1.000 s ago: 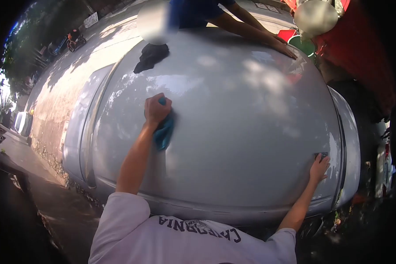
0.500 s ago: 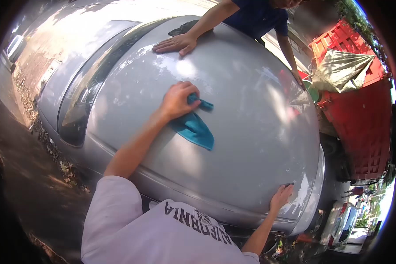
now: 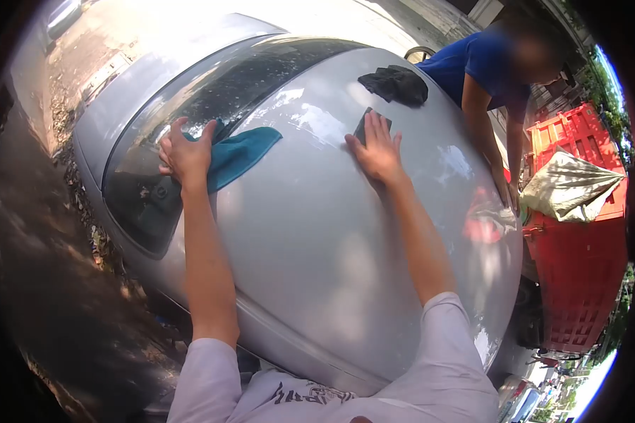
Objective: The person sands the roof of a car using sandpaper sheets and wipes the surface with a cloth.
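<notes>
Your grips: 2 (left grip (image 3: 185, 154), right grip (image 3: 376, 149)) | cloths near you: 2 (teal cloth (image 3: 243, 156), black cloth (image 3: 395, 86)) | dark block (image 3: 360, 131): 1 | silver car (image 3: 310, 233) before you: 1 | dark window (image 3: 130, 204): 1 | co-worker (image 3: 466, 65) across from you: 1 | red truck (image 3: 575, 275): 1 | pale sheet (image 3: 566, 187): 1 | upper-left vehicle (image 3: 65, 20): 1 | lower-right vehicles (image 3: 516, 400): at least 1, tiny

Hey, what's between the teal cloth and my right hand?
In the head view, only bare, shiny grey car panel lies between the teal cloth and your right hand.
</notes>
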The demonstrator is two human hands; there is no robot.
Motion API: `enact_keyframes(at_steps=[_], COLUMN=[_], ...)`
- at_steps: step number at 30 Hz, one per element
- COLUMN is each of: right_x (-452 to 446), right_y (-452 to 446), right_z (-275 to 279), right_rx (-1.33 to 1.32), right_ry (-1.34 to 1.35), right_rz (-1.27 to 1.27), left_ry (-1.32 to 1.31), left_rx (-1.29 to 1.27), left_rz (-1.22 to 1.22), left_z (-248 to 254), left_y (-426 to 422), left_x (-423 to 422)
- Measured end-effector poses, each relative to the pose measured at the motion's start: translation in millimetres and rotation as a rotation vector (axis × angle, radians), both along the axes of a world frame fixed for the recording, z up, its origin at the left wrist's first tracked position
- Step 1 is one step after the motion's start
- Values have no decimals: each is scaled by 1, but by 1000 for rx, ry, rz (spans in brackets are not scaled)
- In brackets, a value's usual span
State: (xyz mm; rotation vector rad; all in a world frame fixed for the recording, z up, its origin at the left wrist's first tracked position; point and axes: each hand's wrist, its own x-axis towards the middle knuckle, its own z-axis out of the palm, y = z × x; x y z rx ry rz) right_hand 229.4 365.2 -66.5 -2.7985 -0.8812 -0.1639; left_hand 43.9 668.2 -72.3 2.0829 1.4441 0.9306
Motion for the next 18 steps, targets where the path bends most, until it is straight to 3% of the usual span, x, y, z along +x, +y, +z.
enact_keyframes(at_steps=[2, 4, 6, 8, 10, 11, 15, 18], right_x=[59, 42, -30, -103, -87, -72, 65, 10], right_y=[30, 74, 101, 97, 88, 81, 115, 167], right_z=[6, 7, -7, 1, 1, 1, 13, 10], right_rx=[36, 1, 96, -43, 18, 55, 71, 32], right_ry=[22, -23, -89, -81, -65, -60, 31, 0], right_rz=[-112, -62, 240, 502, 558, 626, 81, 100], left_ry=[62, 183, 106, 105, 148, 158, 139, 158], left_rx=[-52, 22, -87, -124, -148, -133, -151, -210], left_rz=[-130, -119, -217, -147, 185, 183, 186, 190], left_z=[10, 4, -16, -20, -25, -27, -24, -25], left_y=[-3, 6, 33, 45, 51, 53, 49, 57], left_x=[-2, -2, -15, -29, -35, -34, -28, -24])
